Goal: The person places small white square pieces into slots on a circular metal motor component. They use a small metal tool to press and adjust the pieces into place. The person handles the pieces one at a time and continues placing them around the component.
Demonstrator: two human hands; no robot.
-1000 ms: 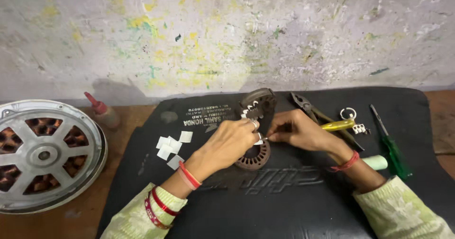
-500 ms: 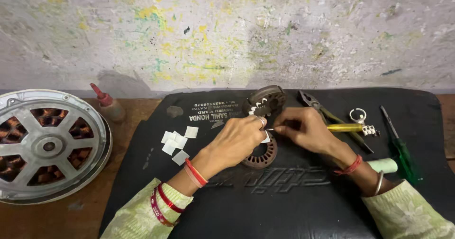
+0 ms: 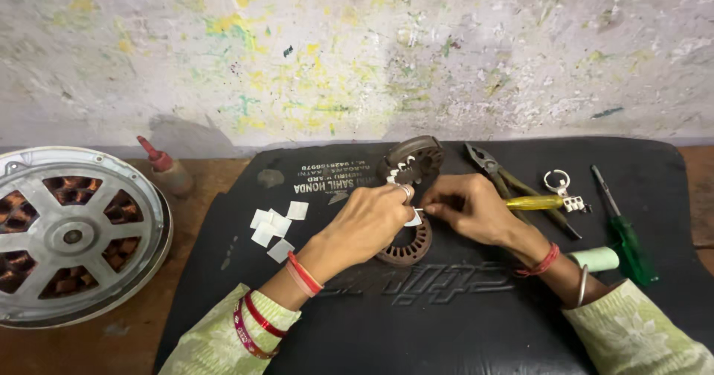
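Observation:
A brown slotted motor stator ring [image 3: 407, 250] stands tilted on a black mat [image 3: 461, 323], with white paper slips showing in its upper slots. My left hand [image 3: 368, 222] rests against the ring's left side, fingers pinched at its rim. My right hand [image 3: 465, 207] is on the ring's right side and pinches a small white paper slip [image 3: 413, 217] between thumb and forefinger. The middle of the ring is hidden behind both hands.
Several white paper squares [image 3: 274, 225] lie left of my hands. A silver fan motor housing [image 3: 71, 234] and a red-capped bottle [image 3: 165, 168] sit at the left. Pliers [image 3: 487, 163], a yellow-handled tool [image 3: 535, 202], keys [image 3: 561, 189], a green screwdriver [image 3: 628, 234] and a pale green roll [image 3: 595, 259] lie at the right.
The view has shifted slightly. Both hands stay at the stator ring, with small finger movements on the paper slip.

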